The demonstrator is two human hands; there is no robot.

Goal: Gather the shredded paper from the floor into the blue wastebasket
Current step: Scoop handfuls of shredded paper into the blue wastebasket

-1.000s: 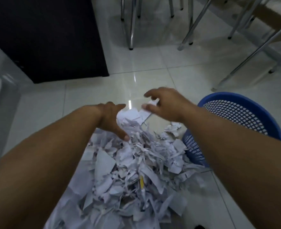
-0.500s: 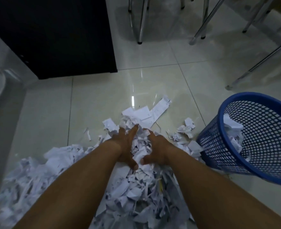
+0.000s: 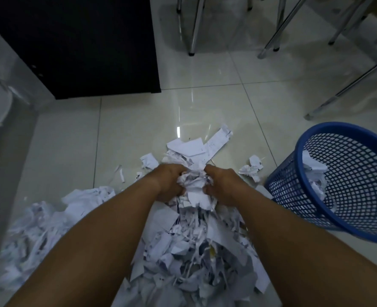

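A big pile of white shredded paper point(image 3: 189, 251) covers the tiled floor in front of me and spreads to the lower left. My left hand point(image 3: 168, 182) and my right hand point(image 3: 224, 185) press together from both sides on a bunch of shredded paper point(image 3: 195, 185) at the pile's far end. The blue wastebasket point(image 3: 298, 196), a mesh bin tilted toward me, stands at the right, about a hand's width from my right hand. Some paper scraps lie inside it.
A black cabinet point(image 3: 83, 45) stands at the back left. Chrome chair and table legs point(image 3: 192, 29) stand at the back and right. A few loose scraps point(image 3: 253, 168) lie between the pile and the basket. A pale wall edge runs along the left.
Both hands came down from above the pile, spread into the paper, then closed together around a bunch of it. The view shifted, so the basket now shows farther right.
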